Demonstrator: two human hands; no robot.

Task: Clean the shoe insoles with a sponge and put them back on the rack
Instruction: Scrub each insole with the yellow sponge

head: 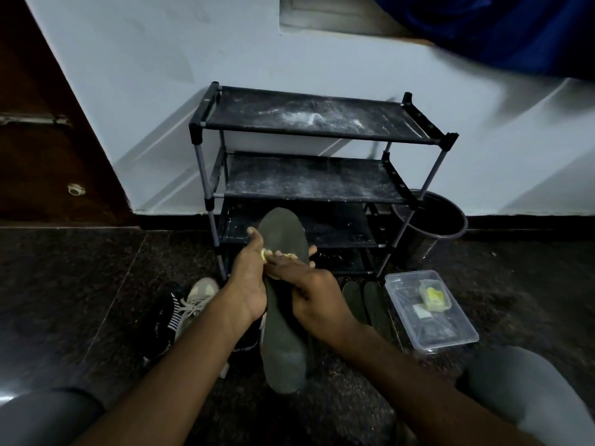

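Observation:
A long dark grey insole [283,342] is held upright over the floor in front of the black shoe rack [318,162]. My left hand [248,278] grips its left edge, with fingertips showing past its right edge. My right hand [309,294] presses a pale yellow sponge [273,254] against the insole's middle; most of the sponge is hidden under the fingers. Two more dark insoles [367,304] lie side by side on the floor to the right. The rack's dusty shelves hold nothing that I can see.
A clear plastic box [450,339] with small yellow items stands at the right. A black bucket [431,223] sits beside the rack. A beige laced sneaker [196,300] and a black striped shoe [161,323] lie at the left. My knees frame the bottom corners.

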